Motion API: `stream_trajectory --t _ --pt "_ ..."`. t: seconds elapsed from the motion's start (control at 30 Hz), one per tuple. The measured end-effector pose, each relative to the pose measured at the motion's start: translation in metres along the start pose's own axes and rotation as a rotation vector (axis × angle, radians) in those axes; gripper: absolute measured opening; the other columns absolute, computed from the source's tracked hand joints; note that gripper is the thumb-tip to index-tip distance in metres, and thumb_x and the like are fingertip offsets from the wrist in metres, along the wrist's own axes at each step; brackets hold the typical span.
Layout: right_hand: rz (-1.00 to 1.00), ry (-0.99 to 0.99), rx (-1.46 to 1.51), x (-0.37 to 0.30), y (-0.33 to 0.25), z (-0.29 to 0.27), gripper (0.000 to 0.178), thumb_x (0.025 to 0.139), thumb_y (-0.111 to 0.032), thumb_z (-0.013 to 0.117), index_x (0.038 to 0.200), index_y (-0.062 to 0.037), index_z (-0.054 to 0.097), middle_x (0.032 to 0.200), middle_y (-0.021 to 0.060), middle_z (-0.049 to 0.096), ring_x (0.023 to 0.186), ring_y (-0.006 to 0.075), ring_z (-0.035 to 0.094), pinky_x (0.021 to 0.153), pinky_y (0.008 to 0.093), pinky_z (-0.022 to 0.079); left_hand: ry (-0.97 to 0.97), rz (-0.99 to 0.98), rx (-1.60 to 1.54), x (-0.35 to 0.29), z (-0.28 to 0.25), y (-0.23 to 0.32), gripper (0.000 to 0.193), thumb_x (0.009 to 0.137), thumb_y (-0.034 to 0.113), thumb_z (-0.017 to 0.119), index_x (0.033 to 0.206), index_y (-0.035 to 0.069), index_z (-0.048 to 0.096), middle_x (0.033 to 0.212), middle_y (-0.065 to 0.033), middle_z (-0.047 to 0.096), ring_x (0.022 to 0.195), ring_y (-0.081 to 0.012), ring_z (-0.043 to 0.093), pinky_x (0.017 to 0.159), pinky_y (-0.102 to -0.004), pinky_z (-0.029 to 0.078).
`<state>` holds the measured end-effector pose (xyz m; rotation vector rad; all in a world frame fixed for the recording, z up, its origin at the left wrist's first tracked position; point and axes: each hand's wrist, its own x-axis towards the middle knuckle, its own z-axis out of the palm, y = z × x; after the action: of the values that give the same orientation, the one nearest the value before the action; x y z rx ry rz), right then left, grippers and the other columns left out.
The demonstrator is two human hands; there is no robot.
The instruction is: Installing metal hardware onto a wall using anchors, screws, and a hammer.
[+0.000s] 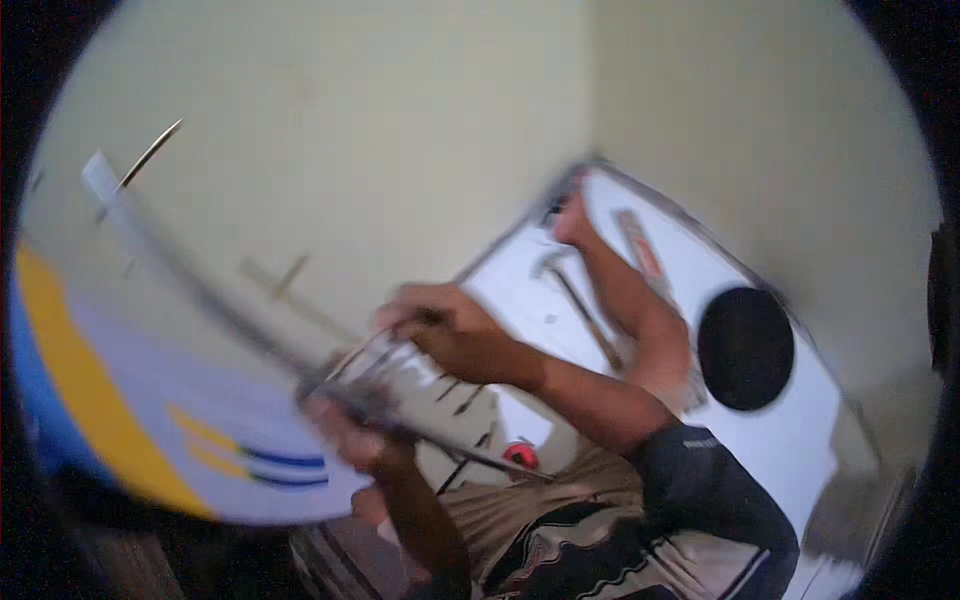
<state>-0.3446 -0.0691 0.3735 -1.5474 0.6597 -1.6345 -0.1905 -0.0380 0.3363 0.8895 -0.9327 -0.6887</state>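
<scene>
A long, thin grey bar [215,305] slants from the upper left down to my lap, smeared by motion. My left hand [345,435] is closed around it near its middle, where a second, blurred piece crosses it. Just above and to the right, my right hand [445,325] has its fingers curled together at the end of that crossing piece. What sits between those fingers is too blurred to make out. Below my right hand, several dark, thin tools [462,398] lie on a pale surface. Near my lap is a small red round thing [521,455].
A hammer [580,310] lies beside my outstretched leg [630,290] on a white surface [790,430]. Past the leg is a flat strip [640,245], and a black round object [745,348] lies to the right. At left bulges a white, yellow and blue item [190,400]. Pale walls [400,120] meet behind.
</scene>
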Motion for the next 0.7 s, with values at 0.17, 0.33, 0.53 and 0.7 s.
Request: stream_trajectory --t 0.17,0.33,0.53,0.7 --pt "0.125 -0.161 0.004 0.022 -0.014 0.003 0.039 0.099 -0.033 0.054 0.081 0.0005 0.060 0.069 0.0104 0.059 0.067 0.0157 0.055 0.064 0.0356 0.046 0.194 0.087 0.029 -0.002 0.024 0.035 0.048 0.102 0.048 0.046 0.122 0.005 0.041 0.125 -0.0147 0.057 0.064 -0.0130 0.052 0.047 -0.0199 0.039" --pt "0.134 -0.185 0.099 0.011 -0.025 -0.015 0.041 0.101 -0.034 0.052 0.078 0.0006 0.059 0.068 0.0065 0.058 0.063 0.0142 0.053 0.062 0.0346 0.045 0.151 0.049 0.085 -0.021 0.032 0.040 0.042 0.106 0.045 0.037 0.118 0.005 0.041 0.126 -0.0158 0.056 0.058 -0.0113 0.043 0.045 -0.0195 0.031" --pt "0.058 -0.232 0.012 0.011 -0.025 -0.014 0.032 0.098 -0.028 0.056 0.084 0.0006 0.059 0.071 0.0137 0.059 0.066 0.0237 0.057 0.064 0.0384 0.046 0.186 0.085 0.083 -0.016 0.019 0.033 0.055 0.100 0.056 0.044 0.125 0.007 0.045 0.077 -0.0030 0.044 0.061 -0.0103 0.044 0.049 -0.0221 0.034" --pt "-0.229 -0.234 -0.025 0.014 -0.004 -0.011 0.021 0.094 -0.019 0.063 0.103 -0.0007 0.061 0.092 0.0167 0.064 0.085 0.0285 0.064 0.074 0.0382 0.050 0.231 0.030 0.076 -0.021 0.029 0.041 0.060 0.100 0.058 0.041 0.129 0.005 0.047 0.072 0.0004 0.044 0.054 -0.0073 0.039 0.044 -0.0199 0.029"
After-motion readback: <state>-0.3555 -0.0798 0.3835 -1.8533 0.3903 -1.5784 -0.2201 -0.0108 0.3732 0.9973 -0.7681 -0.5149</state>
